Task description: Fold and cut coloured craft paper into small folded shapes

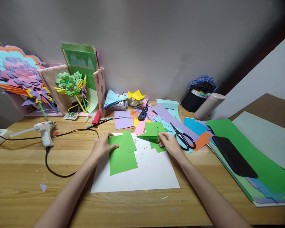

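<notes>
My left hand (102,147) grips the left edge of a green paper sheet (122,155) that lies on a white sheet (144,174) in the middle of the wooden desk. My right hand (169,144) pinches a folded green paper piece (152,133) at its right end, just beyond the white sheet. Both hands are closed on the paper. Black-handled scissors (184,137) lie just right of my right hand.
A glue gun (44,129) with a black cord (61,139) sits at the left. Paper flower crafts (26,79) lean on the wall. Coloured paper scraps (161,117), a second pair of scissors (142,114), a marker pot (197,96) and stacked green sheets (251,158) fill the back and right.
</notes>
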Demonstrator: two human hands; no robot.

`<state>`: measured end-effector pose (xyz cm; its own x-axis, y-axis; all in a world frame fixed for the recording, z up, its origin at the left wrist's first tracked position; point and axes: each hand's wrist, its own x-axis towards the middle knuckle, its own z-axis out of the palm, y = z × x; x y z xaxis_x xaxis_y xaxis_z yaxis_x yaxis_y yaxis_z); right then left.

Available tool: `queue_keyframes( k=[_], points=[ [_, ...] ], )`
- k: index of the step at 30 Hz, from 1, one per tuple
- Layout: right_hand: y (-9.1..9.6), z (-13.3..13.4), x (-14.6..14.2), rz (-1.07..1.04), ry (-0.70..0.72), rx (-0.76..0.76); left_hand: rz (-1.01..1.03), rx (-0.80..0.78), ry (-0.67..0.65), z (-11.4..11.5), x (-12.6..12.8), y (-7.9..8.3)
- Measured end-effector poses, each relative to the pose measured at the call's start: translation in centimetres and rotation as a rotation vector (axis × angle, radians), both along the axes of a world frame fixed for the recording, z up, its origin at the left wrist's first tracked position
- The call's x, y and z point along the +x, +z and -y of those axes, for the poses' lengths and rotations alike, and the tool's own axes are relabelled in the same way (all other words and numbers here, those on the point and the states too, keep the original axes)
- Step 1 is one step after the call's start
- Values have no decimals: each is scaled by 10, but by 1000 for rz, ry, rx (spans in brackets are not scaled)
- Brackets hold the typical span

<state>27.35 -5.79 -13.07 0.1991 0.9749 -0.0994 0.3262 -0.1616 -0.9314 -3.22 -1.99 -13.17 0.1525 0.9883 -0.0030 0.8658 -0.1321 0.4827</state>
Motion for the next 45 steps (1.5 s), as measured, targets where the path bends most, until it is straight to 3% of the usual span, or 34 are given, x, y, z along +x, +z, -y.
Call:
queue_keyframes(
  k=[2,4,10,12,14,16,22,25,28,31,35,40,45],
  points=[
    [3,3,0,251,-72,95,109,-25,16,-2,-1,1],
    [7,8,-4,360,-80,178,191,49,96,-2,-1,6],
    [11,24,-37,172,152,266,385,642,562,11,5,36],
    [12,30,-49,71,226,236,527,760,632,17,10,45],
    [14,35,-58,-22,271,227,683,772,593,22,16,49],
    [16,38,-64,-88,304,241,817,627,466,27,25,49],
    [13,37,-70,-318,315,149,1072,-156,-7,42,59,22],
    [5,34,-69,-349,225,102,1133,-338,-20,44,69,6],
    [-2,32,-66,-200,167,172,1186,-517,-48,45,72,-3],
    [-4,31,-62,102,253,371,1245,-580,-57,44,70,-6],
    [-2,30,-63,434,517,560,1290,-579,34,45,71,-5],
    [-6,31,-67,683,628,614,1416,-674,97,47,72,6],
    [-10,33,-69,763,642,613,1459,-727,161,46,72,6]
  ],
)
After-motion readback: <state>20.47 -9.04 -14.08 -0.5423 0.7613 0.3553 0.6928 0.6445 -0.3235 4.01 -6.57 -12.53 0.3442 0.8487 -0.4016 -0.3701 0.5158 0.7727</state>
